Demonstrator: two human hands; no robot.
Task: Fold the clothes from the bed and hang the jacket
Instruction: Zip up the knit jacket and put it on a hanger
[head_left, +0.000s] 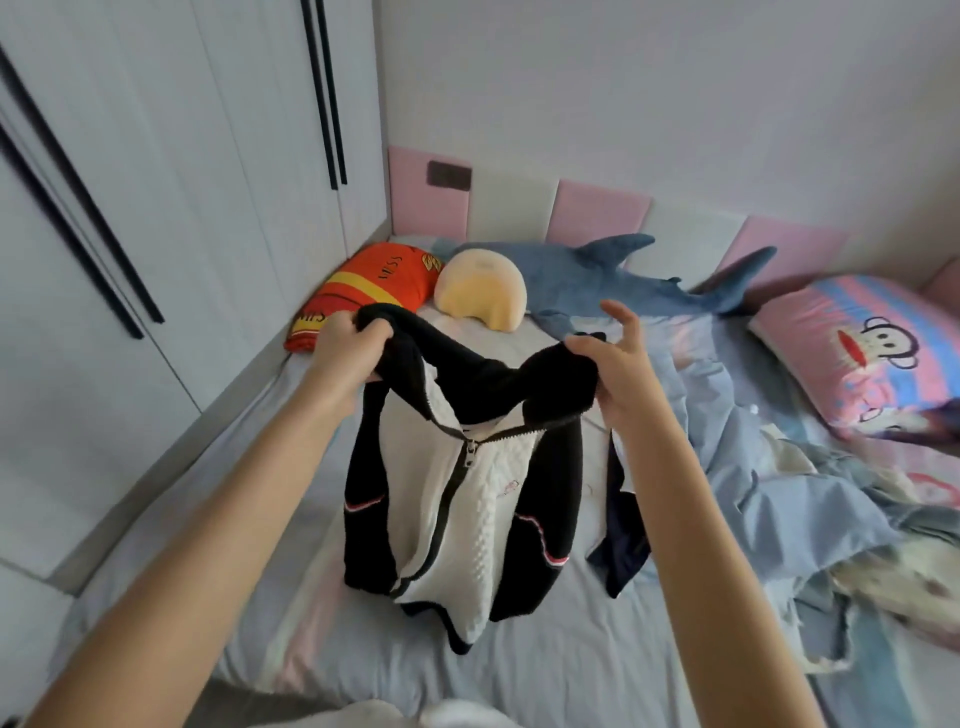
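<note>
A black and white zip jacket (467, 499) hangs in the air over the bed (171, 525), its zip partly done up and its hem just above the sheet. My left hand (345, 348) grips the jacket's left shoulder in a fist. My right hand (610, 364) pinches the right shoulder with thumb and lower fingers, while the index finger sticks up free. A dark navy garment (621, 545) lies on the sheet just right of the jacket, partly hidden behind my right forearm.
A rumpled blue duvet (779, 493) covers the bed's right side. At the head lie an orange pillow (374, 286), a yellow cushion (480, 293), a blue shark plush (597, 280) and a pink cartoon pillow (862, 353). White wardrobe doors (156, 182) stand along the left.
</note>
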